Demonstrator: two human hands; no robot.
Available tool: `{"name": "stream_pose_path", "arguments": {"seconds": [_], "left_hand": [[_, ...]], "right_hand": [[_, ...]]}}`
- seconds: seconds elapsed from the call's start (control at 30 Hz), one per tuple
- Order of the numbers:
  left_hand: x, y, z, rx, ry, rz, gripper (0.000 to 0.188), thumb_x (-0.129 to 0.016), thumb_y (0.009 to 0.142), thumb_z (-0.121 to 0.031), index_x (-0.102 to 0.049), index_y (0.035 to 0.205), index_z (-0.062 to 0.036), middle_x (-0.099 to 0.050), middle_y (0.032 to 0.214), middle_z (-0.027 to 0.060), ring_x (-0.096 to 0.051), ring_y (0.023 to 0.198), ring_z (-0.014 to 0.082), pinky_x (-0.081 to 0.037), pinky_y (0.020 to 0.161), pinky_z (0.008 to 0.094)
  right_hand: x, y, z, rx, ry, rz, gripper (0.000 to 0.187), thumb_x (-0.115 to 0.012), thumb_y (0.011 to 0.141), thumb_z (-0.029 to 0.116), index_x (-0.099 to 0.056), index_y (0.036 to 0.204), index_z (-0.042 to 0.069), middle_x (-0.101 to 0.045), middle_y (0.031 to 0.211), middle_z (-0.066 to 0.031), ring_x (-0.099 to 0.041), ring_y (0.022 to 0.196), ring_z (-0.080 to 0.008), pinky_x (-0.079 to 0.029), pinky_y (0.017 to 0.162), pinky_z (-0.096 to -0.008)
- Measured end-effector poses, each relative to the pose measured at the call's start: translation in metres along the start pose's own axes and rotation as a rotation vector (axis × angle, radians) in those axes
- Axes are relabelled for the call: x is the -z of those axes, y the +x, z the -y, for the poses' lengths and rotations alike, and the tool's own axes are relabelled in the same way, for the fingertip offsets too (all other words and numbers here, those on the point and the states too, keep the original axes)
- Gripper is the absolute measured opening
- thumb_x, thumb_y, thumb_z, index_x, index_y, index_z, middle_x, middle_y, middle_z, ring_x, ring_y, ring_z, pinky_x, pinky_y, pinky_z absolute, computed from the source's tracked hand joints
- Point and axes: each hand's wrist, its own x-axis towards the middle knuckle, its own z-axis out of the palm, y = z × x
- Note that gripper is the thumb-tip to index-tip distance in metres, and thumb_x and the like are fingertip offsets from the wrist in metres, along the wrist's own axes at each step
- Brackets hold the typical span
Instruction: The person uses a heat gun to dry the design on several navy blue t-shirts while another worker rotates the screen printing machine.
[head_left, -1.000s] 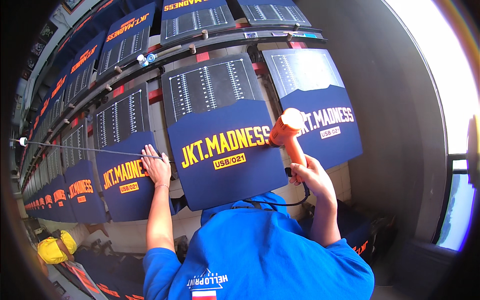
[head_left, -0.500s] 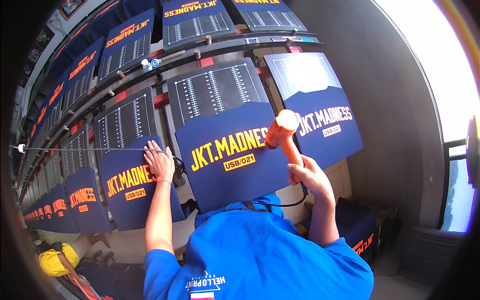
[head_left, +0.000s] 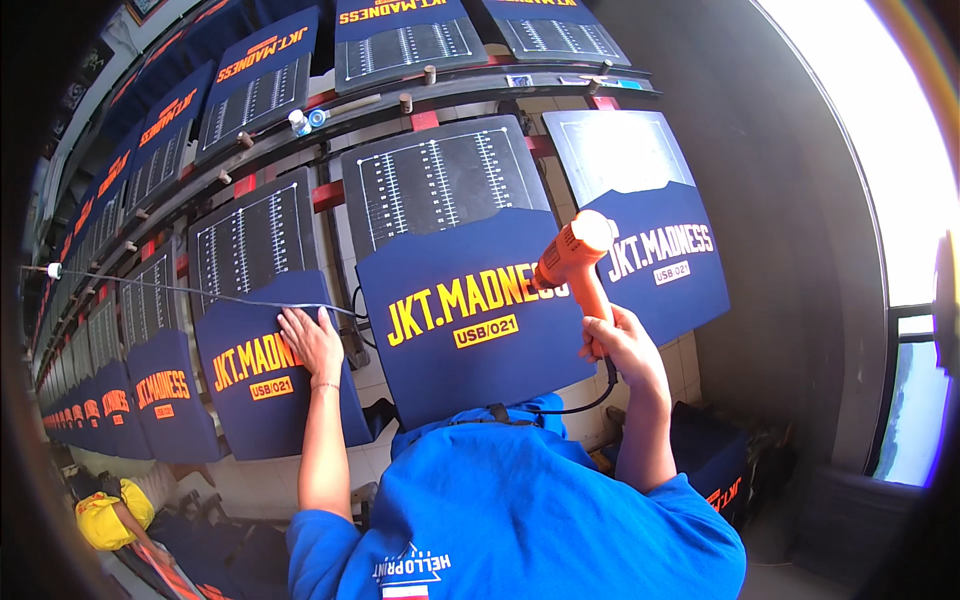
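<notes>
In my right hand (head_left: pixel 630 345) is an orange heat gun (head_left: pixel 580 255), gripped by its handle, its dark nozzle pointing left over the right end of the yellow print on a navy shirt (head_left: pixel 450 375). That shirt lies flat on a black printing board (head_left: pixel 440 185) straight ahead of me. My left hand (head_left: pixel 312 340) rests flat, fingers spread, on the orange print of the neighbouring navy shirt (head_left: pixel 285 420) to the left, covering part of its lettering. A black cord runs down from the heat gun's handle toward my waist.
To the right lies another printed navy shirt (head_left: pixel 665 290) on its board. A dark rail (head_left: pixel 365 115) carries a small bottle (head_left: pixel 299 122) and a tape roll (head_left: pixel 318 118). A thin cable (head_left: pixel 200 292) stretches across the left boards. A person in yellow (head_left: pixel 115 515) is at lower left.
My left hand has slid slightly down the left shirt onto its lettering. The heat gun has shifted a little to the right. The cable at left now slants and sags.
</notes>
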Motion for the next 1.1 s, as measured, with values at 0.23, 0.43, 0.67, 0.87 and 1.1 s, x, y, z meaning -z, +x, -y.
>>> {"name": "stream_pose_path", "arguments": {"seconds": [0.23, 0.43, 0.67, 0.87, 1.1], "left_hand": [[0.003, -0.030, 0.089, 0.155, -0.023, -0.007, 0.066, -0.033, 0.108, -0.042, -0.026, 0.157, 0.0026, -0.021, 0.166, 0.0204, -0.014, 0.155, 0.0363, -0.010, 0.125, 0.0494], [0.001, -0.060, 0.164, 0.449, 0.019, 0.005, 0.067, -0.029, 0.109, -0.043, -0.025, 0.157, 0.0020, -0.021, 0.165, 0.0214, -0.018, 0.154, 0.0371, -0.014, 0.125, 0.0495], [-0.006, -0.090, 0.128, 0.288, 0.006, 0.069, 0.067, -0.030, 0.109, -0.042, -0.018, 0.160, -0.0009, -0.016, 0.167, 0.0191, -0.012, 0.156, 0.0341, -0.010, 0.126, 0.0465], [-0.010, -0.068, 0.169, 0.445, 0.018, 0.020, 0.068, -0.026, 0.109, -0.044, -0.022, 0.158, 0.0023, -0.017, 0.167, 0.0200, -0.013, 0.155, 0.0357, -0.009, 0.125, 0.0477], [-0.007, -0.047, 0.153, 0.475, 0.021, 0.032, 0.069, -0.026, 0.108, -0.044, -0.021, 0.158, 0.0032, -0.017, 0.167, 0.0200, -0.013, 0.155, 0.0363, -0.008, 0.126, 0.0474]], "right_hand": [[-0.007, 0.009, 0.008, 0.019, -0.004, -0.006, 0.020, -0.064, 0.095, 0.022, -0.059, 0.098, 0.002, -0.060, 0.078, -0.0038, -0.063, 0.065, -0.0127, -0.052, 0.061, -0.0273], [-0.012, 0.015, 0.011, 0.053, -0.037, -0.008, 0.022, -0.064, 0.095, 0.023, -0.060, 0.101, 0.002, -0.061, 0.079, -0.0044, -0.065, 0.067, -0.0136, -0.054, 0.063, -0.0271], [-0.024, 0.019, 0.014, 0.033, -0.005, 0.040, 0.026, -0.064, 0.094, 0.022, -0.059, 0.104, -0.001, -0.060, 0.076, -0.0041, -0.063, 0.066, -0.0134, -0.053, 0.063, -0.0289], [-0.031, 0.021, 0.020, 0.012, 0.012, 0.043, 0.028, -0.064, 0.094, 0.022, -0.059, 0.105, -0.003, -0.061, 0.079, -0.0053, -0.064, 0.067, -0.0143, -0.053, 0.065, -0.0286], [-0.029, 0.014, 0.019, 0.004, -0.042, 0.067, 0.025, -0.064, 0.093, 0.022, -0.059, 0.102, -0.001, -0.060, 0.076, -0.0050, -0.062, 0.066, -0.0129, -0.051, 0.063, -0.0278]]}}
